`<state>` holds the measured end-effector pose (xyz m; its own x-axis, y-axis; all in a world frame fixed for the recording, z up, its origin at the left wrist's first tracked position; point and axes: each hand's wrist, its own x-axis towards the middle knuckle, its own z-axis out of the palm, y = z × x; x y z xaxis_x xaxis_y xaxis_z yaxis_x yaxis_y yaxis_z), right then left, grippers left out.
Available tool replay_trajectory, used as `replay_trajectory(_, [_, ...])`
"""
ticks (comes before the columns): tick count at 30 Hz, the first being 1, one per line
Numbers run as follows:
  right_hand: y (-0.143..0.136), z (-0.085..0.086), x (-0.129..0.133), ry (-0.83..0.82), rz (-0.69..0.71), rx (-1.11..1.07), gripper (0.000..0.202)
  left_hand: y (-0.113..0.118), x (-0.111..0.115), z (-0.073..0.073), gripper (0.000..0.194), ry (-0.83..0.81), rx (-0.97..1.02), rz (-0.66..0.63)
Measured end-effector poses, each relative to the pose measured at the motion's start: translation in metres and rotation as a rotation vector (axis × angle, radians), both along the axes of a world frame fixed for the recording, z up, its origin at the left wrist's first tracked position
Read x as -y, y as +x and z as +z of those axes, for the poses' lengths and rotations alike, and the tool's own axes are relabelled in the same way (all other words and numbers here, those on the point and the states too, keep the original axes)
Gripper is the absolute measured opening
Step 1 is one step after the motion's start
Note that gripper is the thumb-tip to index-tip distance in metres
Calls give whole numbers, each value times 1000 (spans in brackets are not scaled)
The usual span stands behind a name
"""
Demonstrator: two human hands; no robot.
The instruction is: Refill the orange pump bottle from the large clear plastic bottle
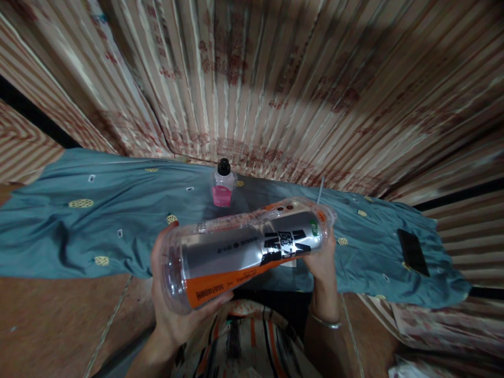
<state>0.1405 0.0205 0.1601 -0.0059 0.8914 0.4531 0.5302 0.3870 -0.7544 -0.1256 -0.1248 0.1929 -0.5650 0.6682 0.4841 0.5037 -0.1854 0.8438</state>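
A large clear plastic bottle (244, 252) with a silver and orange label lies nearly sideways in front of me, held up over the cloth. My left hand (169, 299) is wrapped round its wide base, thumb along the lower side. At the other end my right hand (321, 257) grips it from behind and below, most fingers hidden by the bottle. Behind it, a small bottle (222, 189) with a black cap and a pink label stands upright, touched by neither hand. A thin pale stick (320, 190) pokes up beyond the big bottle's right end.
A teal cloth (129, 220) with pineapple prints covers the narrow table. A dark phone-like slab (412, 252) lies at its right. Striped curtains (252, 79) hang close behind and at both sides. Below is a brown floor (59, 320).
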Motion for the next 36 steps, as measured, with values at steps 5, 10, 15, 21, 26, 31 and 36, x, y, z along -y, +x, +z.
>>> replay_trajectory(5, [0, 0, 0, 3, 5, 5, 63, -2, 3, -1, 115, -24, -18, -23])
replay_trajectory(10, [0, -2, 0, -22, 12, -4, 64, 1, 5, -5, 111, -33, 73, -7])
replay_trajectory(15, [-1, -1, 0, 5, -11, 18, 63, -1, 5, -4, 112, -30, 36, -43])
replay_trajectory(21, [0, -1, 0, -10, -3, 9, 66, 1, 3, -1, 110, -29, 125, -1])
replay_trajectory(26, [-1, 2, 1, -31, 15, -6, 64, -1, 5, -4, 112, -49, 89, -31])
replay_trajectory(31, [-2, 3, 1, -39, 8, -30, 62, -2, 8, -4, 114, -77, 84, -30])
replay_trajectory(36, [-2, 3, 1, -91, 29, -45, 66, 1, 5, 3, 115, -34, 34, -25])
